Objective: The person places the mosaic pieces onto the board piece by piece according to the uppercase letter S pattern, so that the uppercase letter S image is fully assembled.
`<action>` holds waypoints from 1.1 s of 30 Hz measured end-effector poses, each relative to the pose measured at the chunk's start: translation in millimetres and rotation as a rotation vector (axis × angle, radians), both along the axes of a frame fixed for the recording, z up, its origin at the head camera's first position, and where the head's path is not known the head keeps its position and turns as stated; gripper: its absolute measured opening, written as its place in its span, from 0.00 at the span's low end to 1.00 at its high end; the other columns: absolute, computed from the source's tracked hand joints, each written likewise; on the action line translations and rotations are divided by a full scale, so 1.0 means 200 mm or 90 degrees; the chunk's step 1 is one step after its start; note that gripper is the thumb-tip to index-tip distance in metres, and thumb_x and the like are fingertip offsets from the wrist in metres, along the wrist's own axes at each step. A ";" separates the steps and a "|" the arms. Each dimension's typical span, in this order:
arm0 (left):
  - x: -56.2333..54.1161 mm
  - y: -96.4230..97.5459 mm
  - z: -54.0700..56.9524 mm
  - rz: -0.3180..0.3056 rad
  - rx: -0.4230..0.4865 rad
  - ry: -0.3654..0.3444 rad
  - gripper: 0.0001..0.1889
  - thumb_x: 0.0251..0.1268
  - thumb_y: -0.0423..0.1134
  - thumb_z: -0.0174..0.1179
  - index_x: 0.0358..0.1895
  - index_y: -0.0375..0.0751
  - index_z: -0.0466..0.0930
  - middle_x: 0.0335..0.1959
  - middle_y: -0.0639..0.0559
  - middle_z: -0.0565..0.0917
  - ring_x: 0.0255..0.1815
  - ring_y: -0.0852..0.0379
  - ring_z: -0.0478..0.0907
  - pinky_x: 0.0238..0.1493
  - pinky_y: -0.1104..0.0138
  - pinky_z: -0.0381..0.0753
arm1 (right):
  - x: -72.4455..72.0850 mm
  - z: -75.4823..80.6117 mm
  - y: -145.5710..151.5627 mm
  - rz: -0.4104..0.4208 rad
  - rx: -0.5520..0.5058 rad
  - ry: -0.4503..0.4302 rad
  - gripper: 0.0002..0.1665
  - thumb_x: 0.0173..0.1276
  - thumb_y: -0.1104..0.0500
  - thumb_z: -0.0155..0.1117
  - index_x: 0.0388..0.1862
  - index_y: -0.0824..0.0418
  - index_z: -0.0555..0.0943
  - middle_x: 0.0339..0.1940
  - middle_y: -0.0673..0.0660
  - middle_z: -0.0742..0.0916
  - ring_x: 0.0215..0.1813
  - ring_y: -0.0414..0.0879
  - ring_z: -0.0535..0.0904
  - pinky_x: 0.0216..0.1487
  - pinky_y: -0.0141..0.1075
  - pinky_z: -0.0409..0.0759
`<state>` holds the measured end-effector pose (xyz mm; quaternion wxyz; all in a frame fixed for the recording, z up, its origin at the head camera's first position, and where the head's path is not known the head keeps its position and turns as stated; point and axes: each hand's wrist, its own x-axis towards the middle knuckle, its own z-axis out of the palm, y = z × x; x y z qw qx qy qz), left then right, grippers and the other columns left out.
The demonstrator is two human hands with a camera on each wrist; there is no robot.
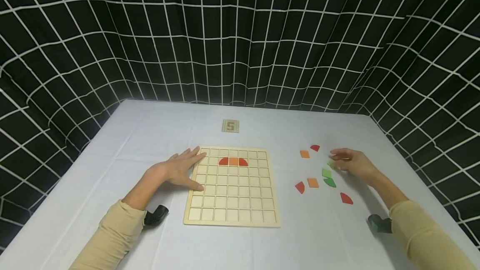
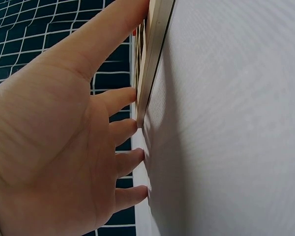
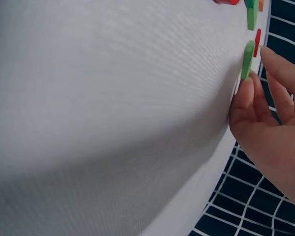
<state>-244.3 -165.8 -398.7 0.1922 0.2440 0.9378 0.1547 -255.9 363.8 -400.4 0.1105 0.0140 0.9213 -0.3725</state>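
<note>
Pale wood makes the board (image 1: 240, 204), flat and stiff, with thin lines that make little square boxes. It looks light enough to slide, so hold it by its side edges. On its left side the left hand (image 1: 181, 172) rests with fingers spread, gripping nothing. Right of the board, on the white cloth of the desk (image 1: 225, 249), lie small flat bits: a red pie slice (image 1: 346, 198), a dark green bit (image 1: 330, 183), an orange square (image 1: 313, 183) and a light green square (image 1: 327, 173). They look light, hard and maybe slippery, so pinch their thin sides. Also right of the board, the right hand (image 1: 354, 164) has bent fingers touching a light green bit (image 3: 248, 58); I can't tell if they pinch it. Past the board is a small card (image 1: 230, 126), then a black curtain (image 1: 225, 53) with white lines
</note>
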 end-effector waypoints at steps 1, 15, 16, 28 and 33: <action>0.00 0.00 0.00 0.000 0.000 0.001 0.58 0.47 0.67 0.66 0.76 0.42 0.46 0.76 0.38 0.41 0.74 0.37 0.38 0.69 0.41 0.39 | 0.00 0.00 0.00 0.002 0.010 0.008 0.31 0.68 0.56 0.62 0.66 0.68 0.68 0.59 0.70 0.76 0.59 0.63 0.68 0.49 0.42 0.75; -0.01 -0.01 0.00 0.001 0.000 0.001 0.58 0.47 0.67 0.66 0.76 0.42 0.46 0.76 0.39 0.40 0.75 0.37 0.38 0.69 0.41 0.40 | -0.01 -0.02 -0.01 0.007 0.059 0.053 0.30 0.62 0.57 0.69 0.62 0.67 0.73 0.52 0.68 0.78 0.52 0.61 0.71 0.40 0.34 0.78; -0.01 -0.01 -0.01 0.001 0.000 0.001 0.58 0.47 0.67 0.66 0.76 0.42 0.46 0.76 0.39 0.40 0.75 0.37 0.38 0.69 0.41 0.40 | -0.01 -0.02 -0.01 0.001 0.063 0.051 0.30 0.63 0.57 0.69 0.62 0.67 0.73 0.52 0.69 0.78 0.52 0.62 0.71 0.40 0.34 0.77; -0.01 0.00 -0.01 0.002 -0.001 0.000 0.58 0.46 0.67 0.66 0.76 0.42 0.46 0.76 0.39 0.41 0.75 0.37 0.38 0.70 0.42 0.39 | -0.02 0.02 -0.06 -0.029 -0.008 0.024 0.33 0.69 0.46 0.61 0.66 0.63 0.71 0.65 0.69 0.70 0.62 0.62 0.64 0.52 0.44 0.75; -0.01 0.00 -0.01 0.000 -0.002 0.001 0.59 0.46 0.68 0.66 0.76 0.42 0.46 0.76 0.39 0.41 0.75 0.37 0.38 0.69 0.41 0.40 | -0.02 0.06 -0.15 -0.017 -0.061 0.007 0.35 0.68 0.49 0.63 0.68 0.65 0.68 0.62 0.70 0.72 0.53 0.58 0.73 0.52 0.42 0.76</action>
